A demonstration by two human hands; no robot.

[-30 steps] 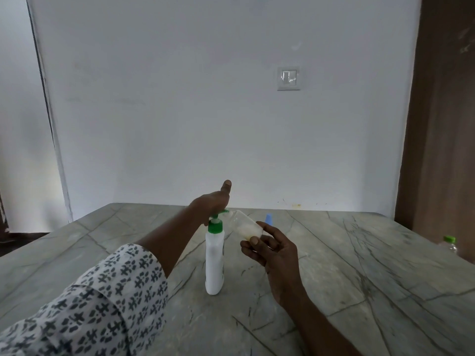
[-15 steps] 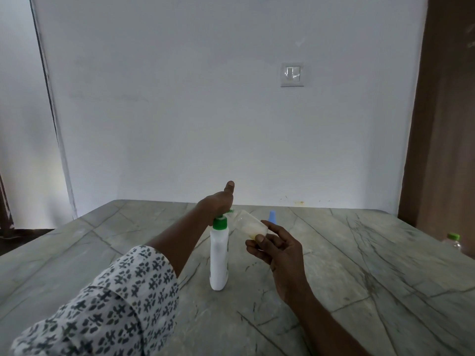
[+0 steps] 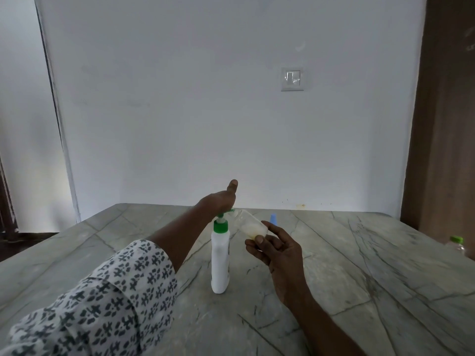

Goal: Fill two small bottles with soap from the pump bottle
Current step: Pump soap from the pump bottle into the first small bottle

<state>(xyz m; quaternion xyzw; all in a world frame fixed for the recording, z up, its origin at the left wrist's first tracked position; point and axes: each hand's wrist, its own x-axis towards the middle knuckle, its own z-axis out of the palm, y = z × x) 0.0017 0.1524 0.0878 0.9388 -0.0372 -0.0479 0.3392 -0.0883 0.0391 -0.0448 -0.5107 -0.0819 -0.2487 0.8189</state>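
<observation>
A white pump bottle [image 3: 220,263] with a green collar and pump head stands upright on the marble table [image 3: 359,273]. My left hand [image 3: 218,201] lies over the pump head with the thumb pointing up; a short piece of the green stem shows beneath it. My right hand [image 3: 276,250] holds a small clear bottle [image 3: 250,226] by its base. The small bottle is tilted, with its mouth at the pump spout. Pale yellowish soap lies in its lower end.
A small blue object [image 3: 273,219] stands on the table just behind the small bottle, partly hidden. A clear bottle with a green cap [image 3: 456,244] sits at the table's right edge. A white wall runs behind the far edge, and a brown door stands at the right.
My left hand pressed the pump head down half a second ago and has now risen, so the stem shows again. The small bottle stays at the spout.
</observation>
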